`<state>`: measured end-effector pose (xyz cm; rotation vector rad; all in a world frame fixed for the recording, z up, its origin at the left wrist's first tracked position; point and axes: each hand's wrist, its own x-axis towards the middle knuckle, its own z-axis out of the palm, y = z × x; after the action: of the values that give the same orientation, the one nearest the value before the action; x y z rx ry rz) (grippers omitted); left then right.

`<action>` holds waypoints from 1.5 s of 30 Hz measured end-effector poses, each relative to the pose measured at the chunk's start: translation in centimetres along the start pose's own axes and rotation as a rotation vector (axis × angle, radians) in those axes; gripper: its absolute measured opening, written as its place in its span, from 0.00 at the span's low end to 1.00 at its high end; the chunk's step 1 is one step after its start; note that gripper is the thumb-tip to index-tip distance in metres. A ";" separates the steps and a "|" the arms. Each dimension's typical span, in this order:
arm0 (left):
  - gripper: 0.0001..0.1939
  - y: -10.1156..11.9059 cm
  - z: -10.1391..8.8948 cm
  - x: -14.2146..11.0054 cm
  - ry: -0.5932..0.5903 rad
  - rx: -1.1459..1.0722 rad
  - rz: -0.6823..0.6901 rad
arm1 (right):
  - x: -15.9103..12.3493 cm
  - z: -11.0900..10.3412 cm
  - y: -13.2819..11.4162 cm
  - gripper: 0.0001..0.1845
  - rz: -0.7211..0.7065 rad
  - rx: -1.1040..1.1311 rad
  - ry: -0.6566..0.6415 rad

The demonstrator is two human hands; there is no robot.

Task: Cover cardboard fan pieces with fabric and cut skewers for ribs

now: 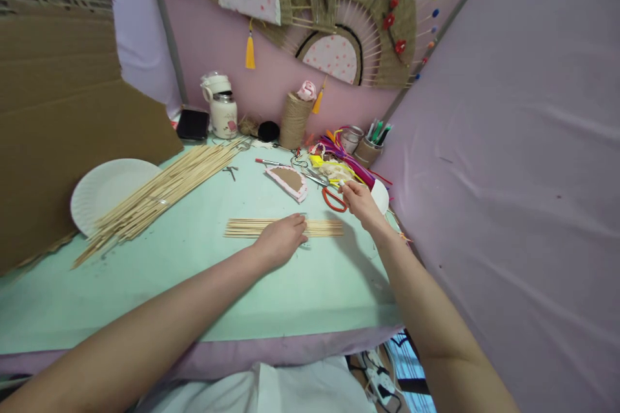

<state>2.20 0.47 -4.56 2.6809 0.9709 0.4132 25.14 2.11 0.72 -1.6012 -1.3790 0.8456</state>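
Observation:
A flat row of thin bamboo sticks (324, 228) lies side by side on the table. Over its middle rests my left hand (283, 239), fingers together and bent down around the sticks. Something clear and shiny peeks out beside those fingertips; its kind is not plain. My right hand (357, 201) is raised to the right of the row, closed in a pinch on a small white object (341, 183), too small to name. Just left of it are scissors with a red handle (334, 201). Behind the row is a half-round cardboard piece with a pink edge (288, 181).
At left, a large bundle of bamboo sticks (159, 190) overlaps a white paper plate (104, 190), beside a big cardboard sheet (62, 116). Along the back stand a white bottle (224, 117), a twine spool (294, 121) and a pen holder (368, 152). Decorated fans (339, 19) hang behind.

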 end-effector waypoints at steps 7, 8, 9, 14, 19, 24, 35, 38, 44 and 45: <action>0.18 -0.1 0.2 0.0 -0.001 0.007 0.001 | 0.8 1.0 -0.2 0.18 -0.085 -0.173 0.098; 0.18 -0.1 0.1 0.0 0.002 0.005 0.002 | 0.9 1.1 -0.4 0.18 -0.053 -0.177 0.078; 0.17 -0.1 0.1 0.0 0.004 0.004 0.000 | 1.0 1.3 -0.4 0.19 -0.002 -0.195 0.054; 0.17 0.1 -0.1 0.0 -0.012 0.004 -0.009 | 1.3 1.2 -0.4 0.19 0.266 -0.352 -0.029; 0.17 0.2 -0.3 -0.1 -0.002 -0.025 -0.018 | -0.1 0.0 -0.7 0.19 0.185 -0.077 -0.173; 0.17 0.1 -0.2 -0.1 0.002 -0.025 -0.019 | -4.0 -1.1 -1.7 0.07 0.195 0.447 -0.185; 0.18 -0.1 0.1 0.0 -0.010 -0.005 -0.041 | -9.3 1.3 0.9 0.20 0.089 0.882 0.116; 0.17 0.0 0.0 0.0 -0.011 0.011 -0.030 | -9.0 2.3 0.9 0.19 0.119 0.825 0.145; 0.18 0.0 -0.2 0.1 -0.012 0.030 -0.018 | -7.7 2.5 1.3 0.15 0.083 0.543 0.192; 0.18 0.0 -0.2 0.1 -0.013 0.032 -0.016 | -7.5 2.3 1.3 0.14 0.092 0.501 0.178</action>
<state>2.23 0.55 -4.40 2.6992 1.0026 0.3796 22.36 -5.00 -1.68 -1.3161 -0.8845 0.9850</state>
